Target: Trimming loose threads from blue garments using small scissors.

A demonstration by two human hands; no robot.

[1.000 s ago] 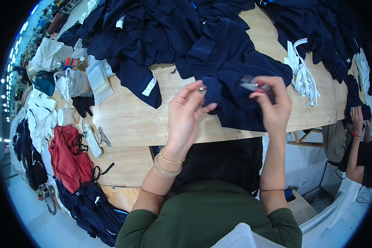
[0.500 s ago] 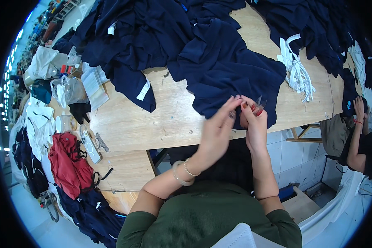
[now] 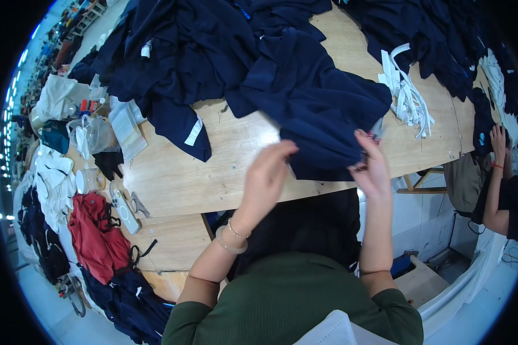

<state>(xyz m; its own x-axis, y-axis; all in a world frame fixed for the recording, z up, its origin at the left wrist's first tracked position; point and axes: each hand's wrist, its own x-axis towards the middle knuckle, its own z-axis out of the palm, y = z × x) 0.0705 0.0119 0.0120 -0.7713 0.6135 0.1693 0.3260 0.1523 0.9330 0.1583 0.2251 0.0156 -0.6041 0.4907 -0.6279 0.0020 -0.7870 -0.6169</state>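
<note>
A dark navy garment (image 3: 328,98) lies rumpled across the table, and its near edge is stretched between my two hands. My left hand (image 3: 266,175), blurred by motion, is closed with its fingertips pinching the left part of that edge. My right hand (image 3: 374,169) grips the cloth between thumb and fingers on the right. Small metal thread snips (image 3: 377,127) stick out past my right thumb, mostly hidden by the hand and cloth.
More navy garments (image 3: 184,63) are heaped at the far side. White strips (image 3: 407,95) lie to the right. A phone (image 3: 124,211), a red cloth bag (image 3: 98,236) and clear plastic bags (image 3: 98,135) crowd the left. A co-worker's hand (image 3: 498,141) handles dark cloth at far right.
My hands have moved apart, the left one leftward and the right one slightly right. The garment's near edge is now pulled taut between them. The snips' blades show less than before.
</note>
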